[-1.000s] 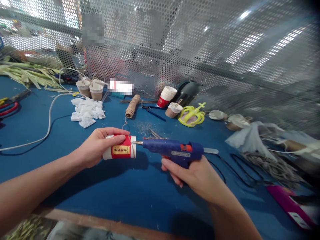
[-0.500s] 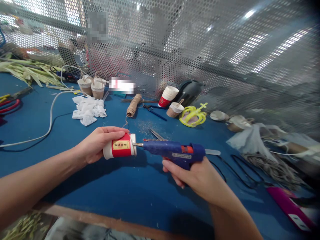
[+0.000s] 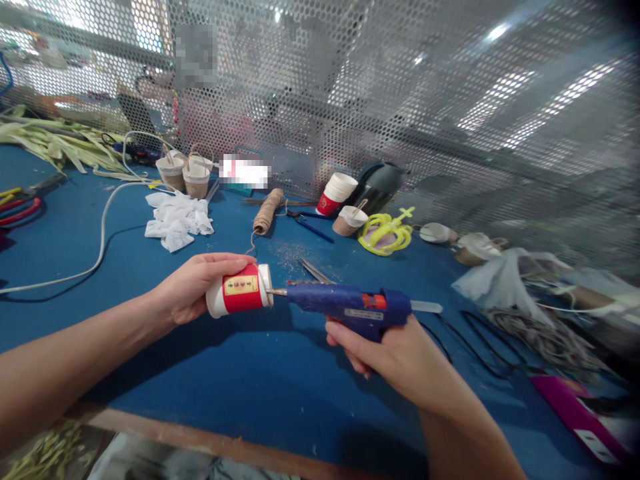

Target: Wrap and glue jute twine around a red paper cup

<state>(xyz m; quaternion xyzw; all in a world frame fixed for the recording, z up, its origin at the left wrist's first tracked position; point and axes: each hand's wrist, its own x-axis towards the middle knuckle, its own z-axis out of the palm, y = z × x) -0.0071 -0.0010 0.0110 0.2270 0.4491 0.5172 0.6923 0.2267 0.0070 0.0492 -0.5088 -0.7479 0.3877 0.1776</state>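
Observation:
My left hand (image 3: 203, 283) is closed around a red and white paper cup (image 3: 241, 293), which lies on its side in the air with its rim to the right. My right hand (image 3: 375, 350) grips the handle of a blue hot glue gun (image 3: 345, 303). The gun's metal nozzle meets the cup near its rim, and a clear glue stick (image 3: 427, 307) pokes out of the back. From the roll of jute twine (image 3: 268, 211), a loose strand runs down to the cup and passes behind my left fingers.
Tweezers (image 3: 315, 270) and pliers (image 3: 313, 225) lie beyond the gun. Farther back stand twine-wrapped cups (image 3: 196, 180), stacked paper cups (image 3: 337, 193) and a yellow crown-shaped frame (image 3: 385, 235). White lace (image 3: 179, 219) lies left, a pink device (image 3: 575, 417) right. Perforated metal panels (image 3: 310, 100) rise behind.
The cup has tilted slightly in my left hand, its rim end shifting a little up and left. The glue gun has stayed nearly in place at the rim.

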